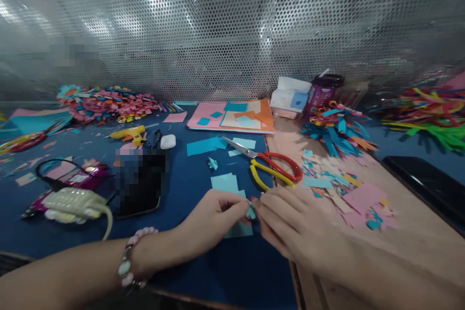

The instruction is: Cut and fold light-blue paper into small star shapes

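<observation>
My left hand, with a beaded bracelet at the wrist, pinches a small piece of light-blue paper between thumb and forefinger. My right hand meets it from the right, fingers closed at the same paper piece. Below and behind the hands lie light-blue paper squares on the blue table. A small folded light-blue paper piece rests just beyond them. Scissors with red and yellow handles lie open beyond my right hand. A darker blue paper strip is left of their blades.
Colored sheets are stacked at the back. Paper scraps cover the right side near a dark phone. A yellow glue gun, a black device and a cable lie left. A perforated metal panel stands behind.
</observation>
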